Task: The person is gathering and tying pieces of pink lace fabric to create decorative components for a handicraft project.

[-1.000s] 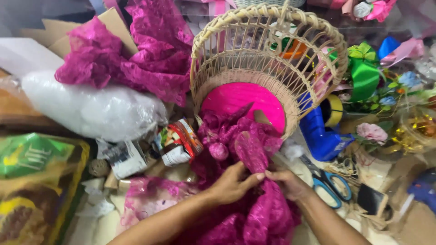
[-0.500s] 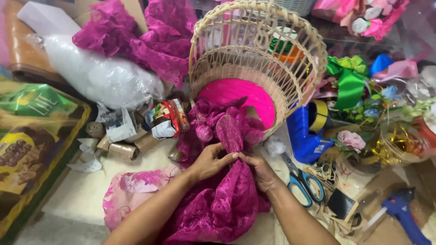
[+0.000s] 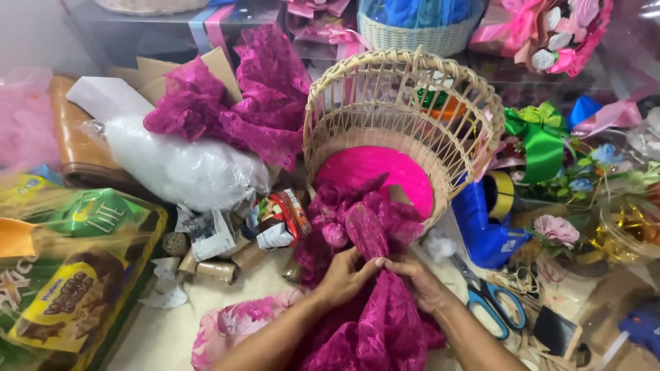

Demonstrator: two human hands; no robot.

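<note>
**Both hands gathered magenta lace at the mouth of a tipped wicker basket**

Clutter covered the pale work surface (image 3: 165,336) from edge to edge, and a wicker basket (image 3: 412,117) lay tipped on its side at the middle of it, its open mouth facing the camera and a bright pink lining (image 3: 385,175) showing inside. Spilling out of that mouth was a length of magenta lace fabric (image 3: 385,323), bunched into folds just below the basket's rim. The left hand (image 3: 344,278) was closed around the gathered lace from the left, fingers curled tight over it. The right hand (image 3: 419,282) pinched the same bunch from the right, thumb and fingers shut on the cloth, the two hands touching.

Left of the basket sat a second heap of magenta lace (image 3: 234,110) over a clear bag of white stuffing (image 3: 179,168). Just beside the basket's lower left lay a small red and white packet (image 3: 282,220). Right of the basket stood a blue glue gun (image 3: 481,227), with blue-handled scissors (image 3: 491,302) near the right wrist. Farther right was a green ribbon bow (image 3: 540,141). Well to the left of the basket lay a yellow and green snack bag (image 3: 69,275).
</note>
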